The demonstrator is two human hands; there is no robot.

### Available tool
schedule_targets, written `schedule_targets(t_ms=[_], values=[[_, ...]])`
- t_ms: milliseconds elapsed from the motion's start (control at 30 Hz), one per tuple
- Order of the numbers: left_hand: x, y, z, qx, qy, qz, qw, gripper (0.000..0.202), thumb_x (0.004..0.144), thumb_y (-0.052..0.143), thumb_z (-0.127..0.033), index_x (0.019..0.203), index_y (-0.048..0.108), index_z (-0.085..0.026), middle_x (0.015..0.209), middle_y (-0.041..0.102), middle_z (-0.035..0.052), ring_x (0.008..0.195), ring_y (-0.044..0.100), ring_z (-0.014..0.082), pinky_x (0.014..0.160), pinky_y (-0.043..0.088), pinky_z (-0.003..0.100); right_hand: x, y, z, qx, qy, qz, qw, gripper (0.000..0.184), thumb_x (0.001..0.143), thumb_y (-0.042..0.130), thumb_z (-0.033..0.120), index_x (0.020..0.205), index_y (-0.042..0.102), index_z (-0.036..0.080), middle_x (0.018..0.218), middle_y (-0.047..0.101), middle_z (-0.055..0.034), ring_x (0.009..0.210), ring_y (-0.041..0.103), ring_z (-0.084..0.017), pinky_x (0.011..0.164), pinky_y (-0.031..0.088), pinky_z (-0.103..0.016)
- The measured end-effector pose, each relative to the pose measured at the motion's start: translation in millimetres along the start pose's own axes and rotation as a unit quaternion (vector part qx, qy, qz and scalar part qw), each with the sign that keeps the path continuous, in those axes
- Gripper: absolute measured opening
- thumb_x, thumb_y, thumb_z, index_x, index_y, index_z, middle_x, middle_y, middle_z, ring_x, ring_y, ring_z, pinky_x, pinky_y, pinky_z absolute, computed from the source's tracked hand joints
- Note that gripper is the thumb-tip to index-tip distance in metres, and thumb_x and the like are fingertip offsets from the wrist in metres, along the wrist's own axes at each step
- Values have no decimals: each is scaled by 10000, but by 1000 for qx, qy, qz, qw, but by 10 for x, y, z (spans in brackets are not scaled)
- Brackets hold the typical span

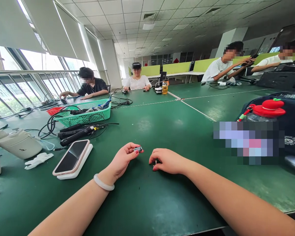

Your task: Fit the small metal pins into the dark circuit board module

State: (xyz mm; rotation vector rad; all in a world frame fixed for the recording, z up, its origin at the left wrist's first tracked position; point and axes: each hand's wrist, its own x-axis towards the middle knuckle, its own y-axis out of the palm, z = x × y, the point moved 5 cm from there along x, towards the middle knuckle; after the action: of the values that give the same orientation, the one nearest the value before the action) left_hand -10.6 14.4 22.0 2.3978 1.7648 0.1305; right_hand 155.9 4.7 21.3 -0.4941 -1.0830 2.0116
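Centre frame: my left hand (124, 158) pinches a small metal part (138, 149). My right hand (166, 161) lies curled, grip unclear.

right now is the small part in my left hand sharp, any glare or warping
Head view: the small part in the left hand is too tiny to read; daylight leaves pale sheen on the green table; the wide lens bends the edges.
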Motion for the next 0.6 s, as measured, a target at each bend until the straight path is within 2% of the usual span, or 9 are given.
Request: schedule_targets(t_ms=[133,233,600], values=[[-13,18,6,1,-14,9,1000,324,637,785,-303,868,619,-148,849,691,50,846,610,148,836,409,281,35,23,20,0,11,3,1000,35,741,656,164,758,674,189,802,594,4,681,524,-101,632,406,-216],[-12,23,31,10,-19,23,999,306,642,783,-294,857,623,-146,849,683,42,860,607,142,846,405,270,45,27,30,-3,8,-3,1000,61,755,627,147,714,659,179,782,591,-1,686,523,-103,636,402,-215],[16,7,88,54,-20,43,997,309,647,776,-273,877,613,-147,884,689,48,850,615,139,853,417,284,40,21,71,-22,-17,-26,999,76,758,650,197,824,687,197,805,623,-10,712,549,-120,656,417,-230]])
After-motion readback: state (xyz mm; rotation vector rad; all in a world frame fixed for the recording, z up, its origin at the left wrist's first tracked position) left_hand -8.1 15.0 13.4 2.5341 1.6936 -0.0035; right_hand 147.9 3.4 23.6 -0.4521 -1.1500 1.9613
